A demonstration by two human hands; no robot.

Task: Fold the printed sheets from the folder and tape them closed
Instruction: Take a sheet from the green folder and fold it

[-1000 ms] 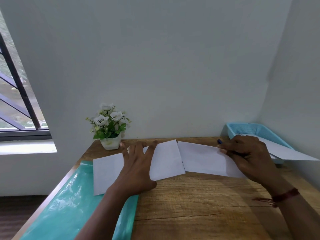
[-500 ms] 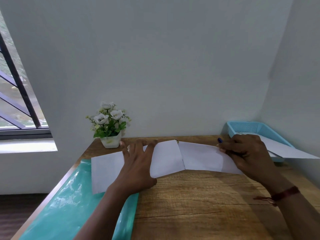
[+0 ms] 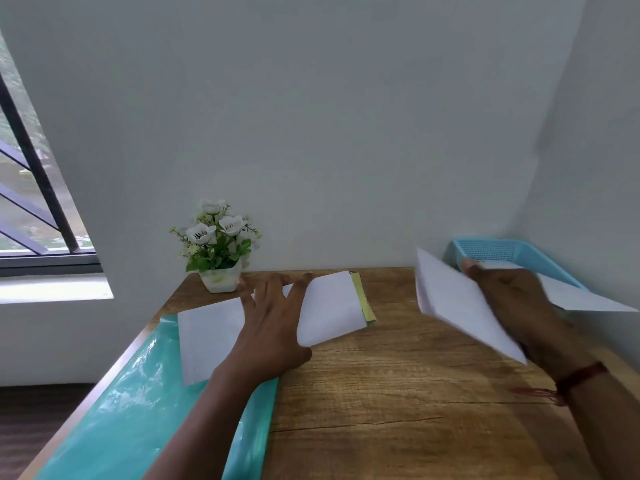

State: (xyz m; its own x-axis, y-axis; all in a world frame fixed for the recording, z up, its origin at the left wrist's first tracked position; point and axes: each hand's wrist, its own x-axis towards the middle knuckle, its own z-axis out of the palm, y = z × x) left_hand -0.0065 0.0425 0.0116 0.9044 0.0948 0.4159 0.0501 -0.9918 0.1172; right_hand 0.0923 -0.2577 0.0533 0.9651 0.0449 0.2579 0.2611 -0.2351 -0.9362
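**White paper under one hand, lifted in the other**

Spread and straight, the left fingers (image 3: 298, 289) lay flat on the loose sheets (image 3: 332, 306), and the left hand (image 3: 273, 327) pressed them onto the tabletop (image 3: 398, 393). The right fingers (image 3: 471, 267) were curled around the far edge of a folded sheet (image 3: 453, 306). The right hand (image 3: 512, 306) gripped it from behind, holding it tilted and clear of the wood; motion blur softened its edges.

The loose sheets lay near the back of the tabletop, their left part overlapping a teal folder (image 3: 138, 410) that ran along the left edge. A yellow-green strip (image 3: 362, 299) showed just beside their right edge; what it belonged to could not be told. The folded sheet hung to the right, well apart from the loose ones and near a blue basket (image 3: 512, 249) in the back right corner. Another white sheet (image 3: 585, 301) stuck out of that basket.

A red thread bracelet (image 3: 578, 375) circled the right wrist. A small pot of white flowers (image 3: 221, 278) stood against the wall behind the left hand, and a barred window (image 3: 34, 202) sat at far left.
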